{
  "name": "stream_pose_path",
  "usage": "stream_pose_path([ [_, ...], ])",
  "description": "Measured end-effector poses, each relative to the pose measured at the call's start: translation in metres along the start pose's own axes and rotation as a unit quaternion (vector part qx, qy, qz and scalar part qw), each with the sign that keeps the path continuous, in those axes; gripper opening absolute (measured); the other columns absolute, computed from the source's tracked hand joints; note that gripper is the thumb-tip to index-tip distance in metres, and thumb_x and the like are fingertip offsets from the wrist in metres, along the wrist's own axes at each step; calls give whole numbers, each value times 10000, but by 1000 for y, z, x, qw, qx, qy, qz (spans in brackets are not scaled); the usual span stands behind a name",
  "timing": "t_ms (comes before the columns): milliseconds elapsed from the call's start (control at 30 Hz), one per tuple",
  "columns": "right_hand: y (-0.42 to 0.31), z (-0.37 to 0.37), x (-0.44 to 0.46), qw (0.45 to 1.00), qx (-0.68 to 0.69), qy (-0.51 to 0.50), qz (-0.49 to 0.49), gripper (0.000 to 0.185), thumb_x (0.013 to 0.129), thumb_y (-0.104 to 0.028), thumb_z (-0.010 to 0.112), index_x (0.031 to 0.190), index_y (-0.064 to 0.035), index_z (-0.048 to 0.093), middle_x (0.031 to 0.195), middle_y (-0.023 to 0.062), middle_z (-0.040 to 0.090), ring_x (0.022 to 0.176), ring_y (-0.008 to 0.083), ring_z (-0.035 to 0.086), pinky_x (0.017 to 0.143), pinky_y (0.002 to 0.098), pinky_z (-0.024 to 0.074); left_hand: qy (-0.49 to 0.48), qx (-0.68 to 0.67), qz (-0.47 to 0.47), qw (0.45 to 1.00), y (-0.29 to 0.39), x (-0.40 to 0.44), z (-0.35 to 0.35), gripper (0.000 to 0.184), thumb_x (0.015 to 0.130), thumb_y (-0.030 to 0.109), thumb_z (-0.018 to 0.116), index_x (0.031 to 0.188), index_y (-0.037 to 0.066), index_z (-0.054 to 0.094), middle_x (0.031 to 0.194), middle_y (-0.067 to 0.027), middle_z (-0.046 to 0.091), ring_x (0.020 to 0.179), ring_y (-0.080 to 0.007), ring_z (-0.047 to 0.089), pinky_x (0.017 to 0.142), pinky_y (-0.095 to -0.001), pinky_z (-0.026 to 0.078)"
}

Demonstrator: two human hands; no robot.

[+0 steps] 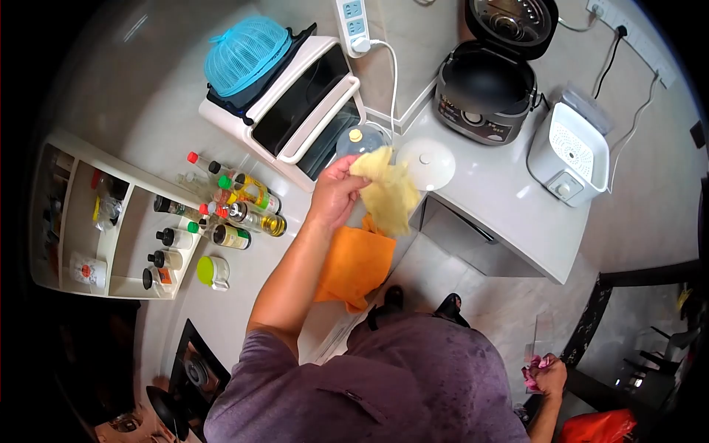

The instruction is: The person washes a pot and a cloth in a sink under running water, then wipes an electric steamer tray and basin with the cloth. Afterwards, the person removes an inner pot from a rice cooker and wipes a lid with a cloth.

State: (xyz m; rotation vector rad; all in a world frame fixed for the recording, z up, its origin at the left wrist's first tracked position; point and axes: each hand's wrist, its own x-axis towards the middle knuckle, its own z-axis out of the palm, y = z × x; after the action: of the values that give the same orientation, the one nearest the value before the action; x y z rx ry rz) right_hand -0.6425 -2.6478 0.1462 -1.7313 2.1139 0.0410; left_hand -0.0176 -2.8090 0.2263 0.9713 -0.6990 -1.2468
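My left hand (340, 192) pinches a pale yellow cloth (388, 190) by its upper left part, and the rest hangs over the counter's edge. Below it an orange cloth (354, 266) lies draped over the counter edge. A round white lid (428, 164) and a large clear bottle with a yellow cap (355, 136) stand just behind the yellow cloth. Low on the right, my right hand (550, 378) is closed round a crumpled pink cloth (538, 369). A clear, glass-like shape (543, 334) shows just above that hand; whether the hand holds it I cannot tell.
An open rice cooker (484, 92) and a white appliance (569, 151) stand on the right counter (524, 207). On the left are an oven (295, 111) with a blue mesh cover (247, 55) on top, several sauce bottles (255, 196) and a shelf (122, 244). A stove (196, 369) sits lower left.
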Motion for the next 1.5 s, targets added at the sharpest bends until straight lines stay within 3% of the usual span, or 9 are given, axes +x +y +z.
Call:
stream_pose_path([
  [300, -8, 1, 16, 999, 44, 0, 23, 299, 660, -229, 819, 695, -30, 598, 667, 204, 636, 647, 386, 647, 612, 440, 512, -15, 91, 56, 994, 5, -30, -6, 259, 818, -152, 531, 966, 9, 669, 1114, -128, 697, 1035, -218, 665, 940, -322, 516],
  [600, -19, 1, 28, 1000, 2, -2, -18, 299, 676, -238, 811, 715, -21, 609, 672, 220, 639, 664, 401, 659, 625, 445, 516, -6, 8, 106, 994, 19, -60, -42, 175, 852, -118, 563, 847, 48, 618, 1137, -205, 657, 1009, -277, 658, 907, -403, 556],
  [700, -16, 5, 34, 999, 29, -8, -19, 229, 640, -113, 785, 718, -17, 593, 665, 171, 651, 596, 251, 641, 617, 377, 519, 23, 5, 103, 994, 22, -69, -53, 168, 852, -112, 567, 848, 48, 617, 1140, -204, 657, 1008, -275, 659, 909, -405, 559],
  [800, -21, 0, 39, 998, 46, -20, -27, 303, 666, -203, 829, 706, -22, 588, 658, 216, 624, 623, 378, 641, 614, 423, 517, 48, 6, 103, 993, 23, -78, -62, 152, 850, -99, 578, 845, 49, 613, 1137, -200, 657, 1007, -274, 660, 908, -404, 561],
  [933, -7, 10, 47, 996, 83, -15, -37, 311, 666, -190, 835, 698, -24, 575, 649, 208, 618, 603, 365, 630, 610, 418, 516, 64, -11, 111, 992, 21, -86, -73, 135, 850, -84, 587, 840, 49, 607, 1131, -196, 655, 998, -271, 661, 900, -397, 563],
  [1033, -30, -3, 40, 999, 44, -9, -29, 314, 660, -194, 838, 696, -26, 575, 655, 201, 627, 615, 372, 637, 613, 418, 518, 81, -38, 130, 987, 23, -91, -69, 202, 821, -128, 545, 877, 45, 631, 1128, -191, 671, 959, -241, 676, 757, -310, 569],
  [1233, -45, -7, 34, 998, 5, -41, -56, 300, 635, -216, 833, 700, -48, 594, 684, 170, 652, 659, 381, 648, 633, 434, 522, 86, -15, 133, 987, 23, -108, -88, 187, 825, -94, 554, 926, 35, 646, 1110, -179, 666, 967, -246, 667, 797, -334, 570],
  [1400, -92, -83, 2, 976, -91, -42, -194, 251, 618, -228, 809, 726, -84, 635, 739, 129, 653, 684, 360, 651, 631, 451, 510, 140, -10, 137, 981, 23, -134, -105, 478, 853, -7, 617, 1325, -34, 550, 1233, -203, 648, 1161, -296, 640, 1025, -433, 525],
  [1500, -133, -145, -26, 969, -101, -44, -221, 222, 629, -229, 798, 738, -102, 653, 729, 101, 638, 663, 335, 650, 613, 434, 509, 159, 13, 142, 977, 40, -150, -92, 431, 871, -35, 622, 1299, -31, 576, 1280, -192, 621, 1177, -286, 623, 1026, -418, 520],
])
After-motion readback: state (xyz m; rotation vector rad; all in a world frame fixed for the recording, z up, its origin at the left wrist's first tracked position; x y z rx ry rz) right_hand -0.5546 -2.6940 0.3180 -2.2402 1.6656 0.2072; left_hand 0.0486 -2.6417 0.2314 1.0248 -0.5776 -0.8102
